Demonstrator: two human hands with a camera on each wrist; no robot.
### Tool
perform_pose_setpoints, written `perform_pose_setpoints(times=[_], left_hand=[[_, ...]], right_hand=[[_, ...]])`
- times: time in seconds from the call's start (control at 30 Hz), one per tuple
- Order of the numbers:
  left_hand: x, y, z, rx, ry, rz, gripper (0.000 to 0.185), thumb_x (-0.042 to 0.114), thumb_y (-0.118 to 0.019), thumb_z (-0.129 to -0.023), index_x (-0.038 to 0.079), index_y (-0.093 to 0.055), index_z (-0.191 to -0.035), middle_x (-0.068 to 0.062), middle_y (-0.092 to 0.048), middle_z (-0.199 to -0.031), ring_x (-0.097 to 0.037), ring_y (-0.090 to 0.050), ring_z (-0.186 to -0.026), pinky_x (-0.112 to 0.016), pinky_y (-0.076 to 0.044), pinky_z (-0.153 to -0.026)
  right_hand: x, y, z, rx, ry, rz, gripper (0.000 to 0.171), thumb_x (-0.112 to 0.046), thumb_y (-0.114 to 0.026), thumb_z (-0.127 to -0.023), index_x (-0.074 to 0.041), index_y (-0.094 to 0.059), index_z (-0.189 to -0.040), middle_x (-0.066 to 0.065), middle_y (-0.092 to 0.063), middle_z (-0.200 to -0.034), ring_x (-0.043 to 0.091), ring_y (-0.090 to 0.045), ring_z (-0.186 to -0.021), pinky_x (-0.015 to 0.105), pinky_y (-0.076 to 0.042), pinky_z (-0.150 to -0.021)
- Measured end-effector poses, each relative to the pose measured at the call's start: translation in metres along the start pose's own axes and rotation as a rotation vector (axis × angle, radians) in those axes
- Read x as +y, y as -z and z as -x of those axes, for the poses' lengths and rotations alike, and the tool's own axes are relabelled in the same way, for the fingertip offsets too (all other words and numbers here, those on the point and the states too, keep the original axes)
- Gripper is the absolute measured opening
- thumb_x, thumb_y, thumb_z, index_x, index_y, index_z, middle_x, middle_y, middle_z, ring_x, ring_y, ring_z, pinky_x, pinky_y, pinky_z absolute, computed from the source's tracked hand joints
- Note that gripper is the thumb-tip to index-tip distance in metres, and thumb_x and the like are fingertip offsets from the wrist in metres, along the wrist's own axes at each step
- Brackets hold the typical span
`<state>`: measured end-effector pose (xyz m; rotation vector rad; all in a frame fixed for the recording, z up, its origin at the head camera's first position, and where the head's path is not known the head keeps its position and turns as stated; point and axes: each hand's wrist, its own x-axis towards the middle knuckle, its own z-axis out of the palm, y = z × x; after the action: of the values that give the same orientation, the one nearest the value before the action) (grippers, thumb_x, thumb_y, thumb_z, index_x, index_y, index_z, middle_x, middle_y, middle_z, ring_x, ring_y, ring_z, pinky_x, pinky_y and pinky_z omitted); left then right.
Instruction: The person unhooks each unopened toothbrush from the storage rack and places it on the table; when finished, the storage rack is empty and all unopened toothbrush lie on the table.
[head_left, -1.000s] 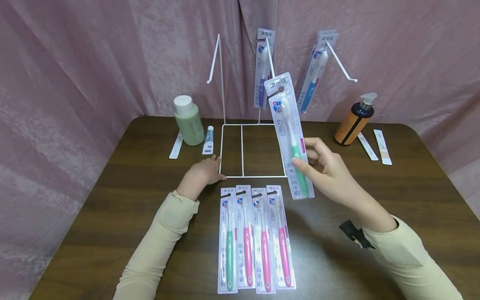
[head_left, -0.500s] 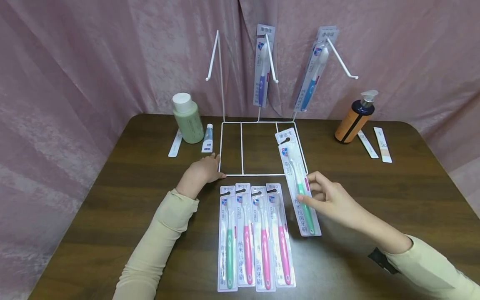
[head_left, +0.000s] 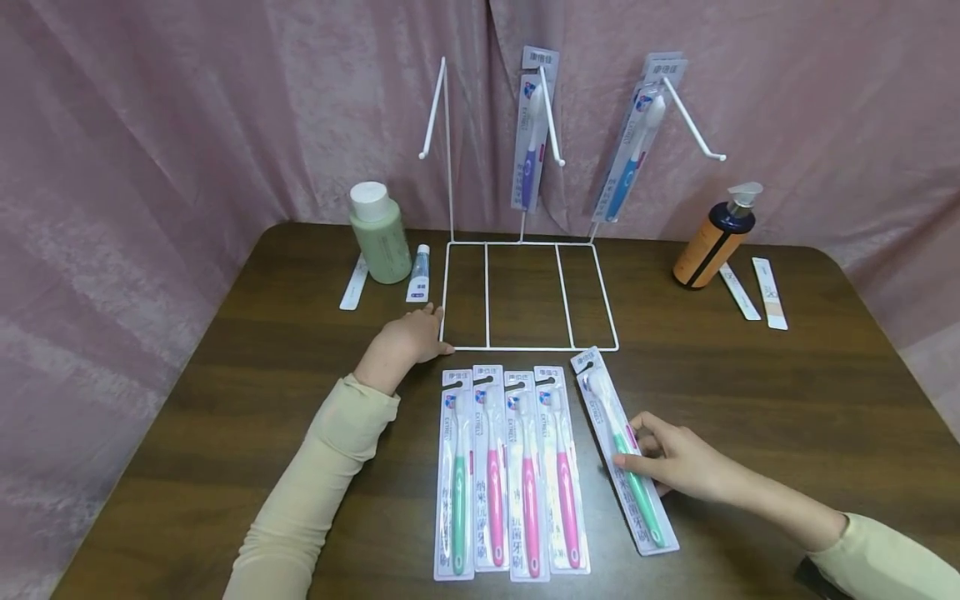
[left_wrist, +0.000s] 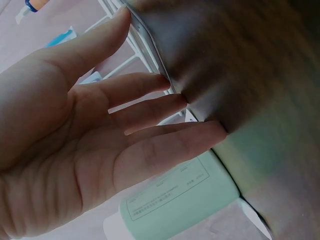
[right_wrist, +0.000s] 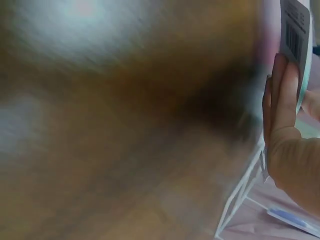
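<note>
My right hand (head_left: 682,458) pinches a packaged toothbrush (head_left: 626,454) with a green handle between thumb and fingers. It slants close over the table, right of a row of packaged toothbrushes: one green-handled toothbrush (head_left: 458,483) and several pink-handled toothbrushes (head_left: 531,492). In the right wrist view, the barcoded back of the held package (right_wrist: 295,37) shows above my fingers. My left hand (head_left: 405,343) rests at the front left corner of a white wire display rack (head_left: 551,348). Its fingers (left_wrist: 150,105) are extended with the tips down on the tabletop.
On the rack's hooks hang a purple toothbrush pack (head_left: 531,142) and blue toothbrush packs (head_left: 628,150); the left hook (head_left: 432,117) is bare. A green bottle (head_left: 384,242) and small tube (head_left: 419,275) stand left, an orange pump bottle (head_left: 708,250) and white strips (head_left: 770,293) right.
My right hand has brought the green toothbrush pack down from before the rack toward the front right, low beside the row. The left hand has stayed at the rack's corner.
</note>
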<state>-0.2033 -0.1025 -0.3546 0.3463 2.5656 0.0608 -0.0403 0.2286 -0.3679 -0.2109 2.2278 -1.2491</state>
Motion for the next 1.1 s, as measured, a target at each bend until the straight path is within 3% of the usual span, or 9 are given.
perform_pose_setpoints(times=[0.27,0.57,0.7,0.9,1.1], left_hand=[[-0.001,0.000,0.001,-0.002,0.007,0.012,0.076,0.038,-0.052,-0.095,-0.002,-0.015,-0.148,-0.020,-0.013,-0.154,-0.038,-0.020,-0.139,-0.050,-0.025,-0.110],[-0.001,-0.001,0.001,0.005,0.003,0.009,0.076,0.039,-0.052,-0.094,-0.002,-0.016,-0.148,-0.020,-0.014,-0.154,-0.038,-0.021,-0.139,-0.049,-0.025,-0.110],[-0.001,-0.001,0.000,-0.001,0.006,0.009,0.076,0.039,-0.052,-0.095,-0.001,-0.016,-0.148,-0.019,-0.013,-0.154,-0.038,-0.020,-0.139,-0.050,-0.025,-0.111],[0.001,-0.001,-0.001,0.000,0.000,-0.002,0.076,0.040,-0.052,-0.095,-0.001,-0.016,-0.148,-0.020,-0.014,-0.154,-0.038,-0.020,-0.139,-0.049,-0.025,-0.111],[0.001,0.001,-0.001,-0.003,-0.002,-0.008,0.076,0.040,-0.051,-0.095,0.000,-0.015,-0.148,-0.020,-0.013,-0.154,-0.038,-0.020,-0.139,-0.050,-0.024,-0.111]], right_hand=[[0.009,-0.011,0.006,0.008,-0.013,0.002,0.043,-0.026,-0.065,-0.088,0.004,-0.043,-0.109,0.009,-0.067,-0.081,0.021,-0.065,-0.063,0.031,-0.055,-0.050],[0.005,-0.026,0.003,0.135,-0.025,0.212,0.043,-0.046,-0.065,-0.084,-0.006,-0.056,-0.097,-0.003,-0.057,-0.059,0.014,-0.056,-0.046,0.024,-0.045,-0.042],[0.003,-0.029,0.003,0.141,-0.039,0.273,0.044,-0.051,-0.064,-0.082,-0.009,-0.057,-0.094,-0.004,-0.055,-0.057,0.014,-0.055,-0.043,0.022,-0.038,-0.041],[0.003,-0.030,0.001,0.132,-0.016,0.334,0.043,-0.054,-0.063,-0.081,-0.014,-0.051,-0.074,-0.007,-0.045,-0.051,0.012,-0.052,-0.038,0.022,-0.038,-0.038],[-0.002,-0.016,-0.008,0.097,0.037,0.324,0.043,-0.050,-0.056,-0.088,-0.013,-0.050,-0.067,-0.007,-0.044,-0.048,0.010,-0.050,-0.037,0.022,-0.036,-0.038]])
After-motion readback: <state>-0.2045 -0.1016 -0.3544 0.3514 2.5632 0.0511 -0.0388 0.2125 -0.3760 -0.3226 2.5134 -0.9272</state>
